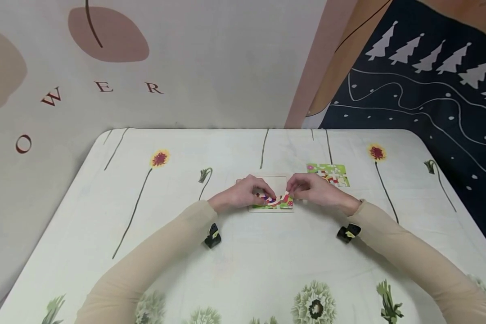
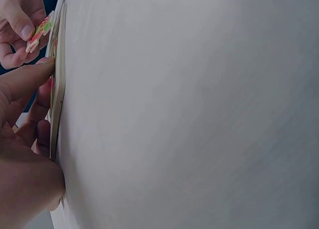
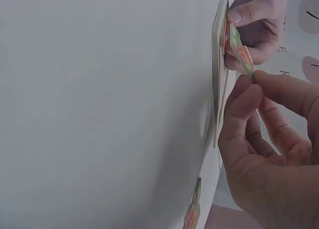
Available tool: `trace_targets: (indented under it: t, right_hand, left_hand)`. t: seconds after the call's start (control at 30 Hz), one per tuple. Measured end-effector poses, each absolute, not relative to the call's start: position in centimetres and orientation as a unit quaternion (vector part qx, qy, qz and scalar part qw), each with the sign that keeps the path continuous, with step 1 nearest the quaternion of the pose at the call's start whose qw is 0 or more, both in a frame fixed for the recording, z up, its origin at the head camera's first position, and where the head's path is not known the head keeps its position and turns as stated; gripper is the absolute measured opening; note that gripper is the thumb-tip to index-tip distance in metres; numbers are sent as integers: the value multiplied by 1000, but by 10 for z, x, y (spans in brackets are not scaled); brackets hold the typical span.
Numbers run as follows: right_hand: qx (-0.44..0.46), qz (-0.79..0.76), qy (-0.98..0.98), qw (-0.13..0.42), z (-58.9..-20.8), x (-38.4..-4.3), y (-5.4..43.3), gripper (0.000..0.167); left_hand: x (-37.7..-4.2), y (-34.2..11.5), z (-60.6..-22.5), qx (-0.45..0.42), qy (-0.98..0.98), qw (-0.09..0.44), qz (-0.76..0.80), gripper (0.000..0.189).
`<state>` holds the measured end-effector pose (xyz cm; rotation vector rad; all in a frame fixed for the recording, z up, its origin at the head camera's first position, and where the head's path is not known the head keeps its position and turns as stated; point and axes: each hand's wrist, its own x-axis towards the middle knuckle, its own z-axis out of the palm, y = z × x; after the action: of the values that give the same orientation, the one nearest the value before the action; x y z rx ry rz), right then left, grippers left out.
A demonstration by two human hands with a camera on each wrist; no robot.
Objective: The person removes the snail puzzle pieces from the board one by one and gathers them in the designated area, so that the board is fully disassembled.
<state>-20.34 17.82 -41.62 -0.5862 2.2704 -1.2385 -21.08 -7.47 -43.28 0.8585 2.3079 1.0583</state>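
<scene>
A shallow, light-coloured puzzle tray [image 1: 276, 182] lies on the table, with colourful pieces [image 1: 272, 203] along its near side. Over the tray, my left hand [image 1: 249, 191] rests its thumb and bent fingertips on the pieces; the left wrist view shows the thumb [image 2: 37, 75] against their face. My right hand [image 1: 313, 189] pinches a green-and-red puzzle piece [image 3: 241, 53] by its edge between thumb and index finger, at the tray's right side. That piece is tilted, its far end close to the left hand's fingers. Part of the tray is hidden under the left hand.
Behind the right hand lies a green group of puzzle pieces [image 1: 337, 172], partly covered by that hand. A white cloth with printed flowers [image 1: 160, 158] covers the table [image 1: 267, 256]. Printed fabric walls [image 1: 227, 67] stand behind and at the right.
</scene>
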Motion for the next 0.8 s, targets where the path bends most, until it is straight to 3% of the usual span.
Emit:
trace_targets:
  t: [0.8]
  right_hand:
    - [-173, -423, 861, 223, -403, -202, 224, 17]
  left_hand:
    - [-209, -75, -431, 316, 842, 219, 378, 23]
